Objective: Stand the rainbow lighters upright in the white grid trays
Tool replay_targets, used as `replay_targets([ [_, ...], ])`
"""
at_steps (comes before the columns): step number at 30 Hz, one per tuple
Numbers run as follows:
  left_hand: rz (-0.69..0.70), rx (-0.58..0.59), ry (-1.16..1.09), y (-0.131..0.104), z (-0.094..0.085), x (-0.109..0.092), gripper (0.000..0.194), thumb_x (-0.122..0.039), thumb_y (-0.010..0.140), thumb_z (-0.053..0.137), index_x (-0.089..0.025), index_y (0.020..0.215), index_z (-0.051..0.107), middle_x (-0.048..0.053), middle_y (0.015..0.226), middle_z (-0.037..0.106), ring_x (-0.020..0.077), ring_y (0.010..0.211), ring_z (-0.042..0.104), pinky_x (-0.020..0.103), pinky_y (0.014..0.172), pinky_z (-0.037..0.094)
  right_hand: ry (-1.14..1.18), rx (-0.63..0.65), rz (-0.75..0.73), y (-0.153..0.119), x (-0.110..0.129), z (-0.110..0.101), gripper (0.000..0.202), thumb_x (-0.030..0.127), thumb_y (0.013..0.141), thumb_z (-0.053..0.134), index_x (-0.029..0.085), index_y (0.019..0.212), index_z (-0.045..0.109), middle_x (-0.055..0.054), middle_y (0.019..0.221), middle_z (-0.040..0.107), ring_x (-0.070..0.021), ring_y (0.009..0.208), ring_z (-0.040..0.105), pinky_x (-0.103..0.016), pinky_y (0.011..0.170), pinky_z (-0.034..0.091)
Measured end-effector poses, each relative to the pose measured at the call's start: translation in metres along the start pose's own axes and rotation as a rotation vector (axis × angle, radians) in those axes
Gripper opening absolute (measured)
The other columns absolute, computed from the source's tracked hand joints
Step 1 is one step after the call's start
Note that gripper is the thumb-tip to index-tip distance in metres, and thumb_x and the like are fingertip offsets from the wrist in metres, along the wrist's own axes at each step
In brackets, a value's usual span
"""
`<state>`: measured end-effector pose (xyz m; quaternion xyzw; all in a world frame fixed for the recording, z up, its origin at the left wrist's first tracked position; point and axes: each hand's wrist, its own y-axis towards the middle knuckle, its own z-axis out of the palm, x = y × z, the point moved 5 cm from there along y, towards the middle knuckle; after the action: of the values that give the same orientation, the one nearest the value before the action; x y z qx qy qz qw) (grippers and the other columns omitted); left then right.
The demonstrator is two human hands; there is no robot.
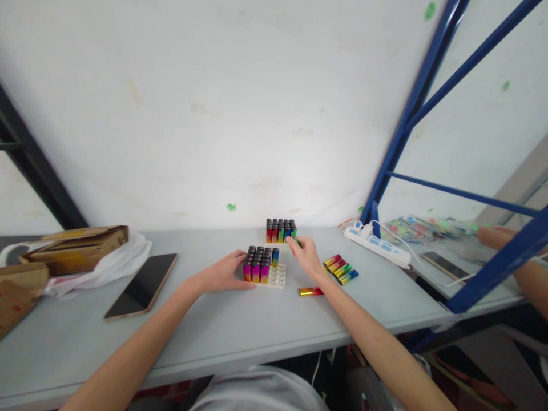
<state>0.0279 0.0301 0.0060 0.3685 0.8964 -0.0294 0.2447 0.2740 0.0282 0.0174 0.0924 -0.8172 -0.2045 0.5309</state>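
A white tray with round-edged slots stands on the grey table. Lighters, purple-pink with black tops, fill its left columns, and a blue-gold lighter stands upright near its back. My left hand lies spread at the tray's left side, thumb along the near corner and fingers towards the back corner. My right hand is closed in a pinch on a green lighter, just in front of a second group of upright lighters in red, green and blue.
Several coloured lighters lie in a row at right; a red-gold lighter lies near my right wrist. A phone, cardboard boxes and a plastic bag are left. A power strip sits by the blue frame. Another person's hand is far right.
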Motion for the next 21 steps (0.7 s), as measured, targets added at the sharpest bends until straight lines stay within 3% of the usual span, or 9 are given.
replay_targets([
  [5, 0.008, -0.013, -0.010, 0.000, 0.000, 0.000, 0.074, -0.059, 0.070, 0.078, -0.020, 0.130, 0.060, 0.012, 0.137, 0.059, 0.0345, 0.126, 0.056, 0.044, 0.115, 0.042, -0.074, -0.046, -0.071, -0.008, 0.011, 0.002, 0.040, 0.045, 0.086, 0.047, 0.023, 0.058, 0.030, 0.005, 0.057, 0.027, -0.0109, 0.057, 0.028, -0.027, 0.055, 0.019],
  [14, -0.001, -0.004, -0.016, 0.000, -0.001, -0.002, 0.072, -0.059, 0.071, 0.077, -0.019, 0.129, 0.061, 0.013, 0.136, 0.059, 0.0344, 0.126, 0.056, 0.044, 0.114, 0.042, -0.064, 0.003, -0.083, -0.009, 0.013, 0.004, 0.048, 0.054, 0.091, 0.049, 0.021, 0.058, 0.036, 0.005, 0.057, 0.030, -0.0112, 0.057, 0.029, -0.027, 0.056, 0.021],
  [21, -0.006, -0.002, 0.008, 0.000, 0.000, 0.001, 0.072, -0.062, 0.071, 0.076, -0.018, 0.127, 0.062, 0.013, 0.134, 0.059, 0.0342, 0.124, 0.056, 0.043, 0.114, 0.042, -0.118, -0.014, -0.093, -0.009, 0.011, 0.002, 0.039, 0.044, 0.088, 0.047, 0.022, 0.059, 0.034, 0.005, 0.056, 0.029, -0.0117, 0.057, 0.030, -0.027, 0.055, 0.020],
])
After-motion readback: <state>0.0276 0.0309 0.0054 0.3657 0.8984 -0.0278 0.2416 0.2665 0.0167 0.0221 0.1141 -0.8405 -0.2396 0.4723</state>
